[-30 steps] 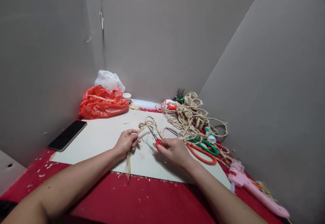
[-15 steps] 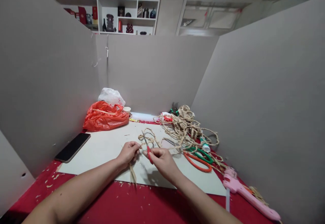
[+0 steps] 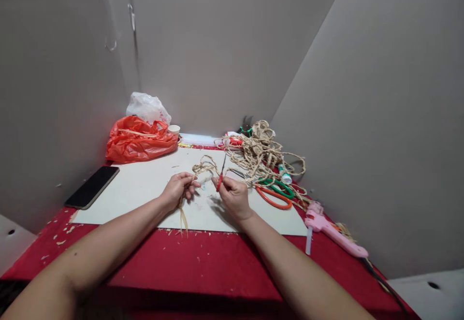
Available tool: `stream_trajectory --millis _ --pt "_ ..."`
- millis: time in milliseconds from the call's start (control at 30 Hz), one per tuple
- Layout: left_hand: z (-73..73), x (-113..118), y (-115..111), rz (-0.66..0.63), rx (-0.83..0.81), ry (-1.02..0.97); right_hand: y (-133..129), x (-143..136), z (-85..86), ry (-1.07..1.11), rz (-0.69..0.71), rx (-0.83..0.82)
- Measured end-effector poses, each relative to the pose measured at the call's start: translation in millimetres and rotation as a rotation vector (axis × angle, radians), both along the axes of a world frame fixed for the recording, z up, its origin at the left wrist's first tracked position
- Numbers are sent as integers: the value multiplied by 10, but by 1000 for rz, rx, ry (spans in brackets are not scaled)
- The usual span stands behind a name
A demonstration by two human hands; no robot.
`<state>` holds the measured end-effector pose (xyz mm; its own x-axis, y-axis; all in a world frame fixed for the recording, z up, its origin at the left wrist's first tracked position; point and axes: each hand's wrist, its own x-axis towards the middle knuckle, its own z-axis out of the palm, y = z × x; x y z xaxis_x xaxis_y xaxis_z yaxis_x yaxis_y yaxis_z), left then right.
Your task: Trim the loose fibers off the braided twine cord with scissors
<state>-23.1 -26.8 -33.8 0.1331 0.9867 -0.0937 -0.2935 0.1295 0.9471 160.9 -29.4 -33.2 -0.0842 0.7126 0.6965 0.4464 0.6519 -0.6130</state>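
My left hand [image 3: 180, 188] pinches a length of twisted straw rope [image 3: 205, 163] near its end, and loose pale strands [image 3: 183, 219] hang below the fingers. The rope curves away from the fingertips over the white board [image 3: 126, 194]. A short way to the right, my right hand [image 3: 234, 195] is closed around small red-handled scissors [image 3: 221, 181], their blades pointing up and away. The two hands are apart, a little above the board. Whether the blades are open or together is too small to tell.
A heap of straw rope [image 3: 264, 151] lies at the back right, near green- and orange-handled shears [image 3: 274, 197]. A pink glue gun [image 3: 331, 230] rests at the right edge. Leftward are a phone [image 3: 92, 188] and a red plastic bag [image 3: 139, 141]. Grey panels [image 3: 217, 59] enclose the table.
My right hand has drawn away from the left with the scissors, and they stand more upright. Some left fingers have loosened. The view has tilted downward.
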Motion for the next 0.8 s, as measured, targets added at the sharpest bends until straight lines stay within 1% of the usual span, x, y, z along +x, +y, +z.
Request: stream_trajectory --millis 133,267,567,700,800 --pt "36 8 -20 0 -2 -9 -1 -27 -28 -11 -6 14" --pt "53 22 -34 -2 1 -13 -14 -27 -51 -48 19 29" --pt "9 53 -88 18 -21 39 -83 -5 -62 -31 71 74" --pt "-5 61 -101 5 -17 66 -109 -20 -55 -103 39 143" --pt "-11 81 -103 -14 -9 92 -128 -25 -61 -110 41 147"
